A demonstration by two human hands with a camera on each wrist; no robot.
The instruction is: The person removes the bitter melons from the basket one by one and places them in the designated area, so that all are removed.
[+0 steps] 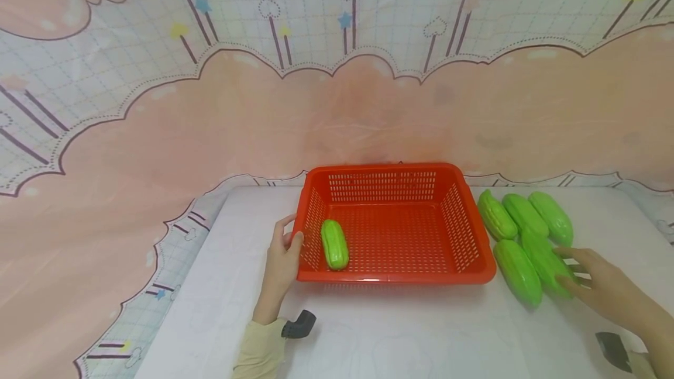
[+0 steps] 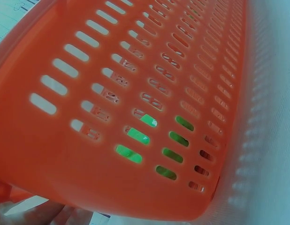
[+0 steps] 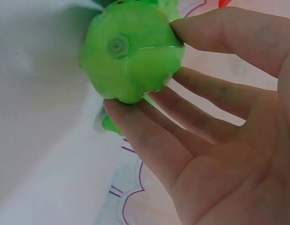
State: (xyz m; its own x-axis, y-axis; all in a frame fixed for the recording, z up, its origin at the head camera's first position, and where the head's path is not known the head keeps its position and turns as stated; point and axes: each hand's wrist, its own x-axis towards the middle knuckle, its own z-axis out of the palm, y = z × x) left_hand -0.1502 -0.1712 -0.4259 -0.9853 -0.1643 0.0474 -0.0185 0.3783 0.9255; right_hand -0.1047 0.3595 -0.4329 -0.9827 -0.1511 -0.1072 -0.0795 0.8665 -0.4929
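A red perforated plastic basket [image 1: 389, 278] sits on the white table, with one plump green toy vegetable [image 1: 334, 244] lying inside at its left. My left hand [image 1: 281, 262] grips the basket's left rim, thumb on top; in the left wrist view its fingers [image 2: 56, 214] show under the basket wall [image 2: 51, 159]. Right of the basket, my right hand [image 1: 605, 279] holds the near end of a ridged green toy vegetable [image 1: 543, 256]. The right wrist view shows the thumb [image 3: 215, 30] and fingers round that vegetable's blunt end [image 3: 149, 61].
Several similar green toy vegetables lie beside the held one: a knobby one [image 1: 497, 215], two at the back [image 1: 526, 213], [image 1: 553, 215], and a front one [image 1: 518, 272]. A patterned cloth [image 1: 384, 116] hangs behind the table [image 1: 379, 332]. Dark wrist-camera mounts [image 1: 299, 324] stick out at both wrists.
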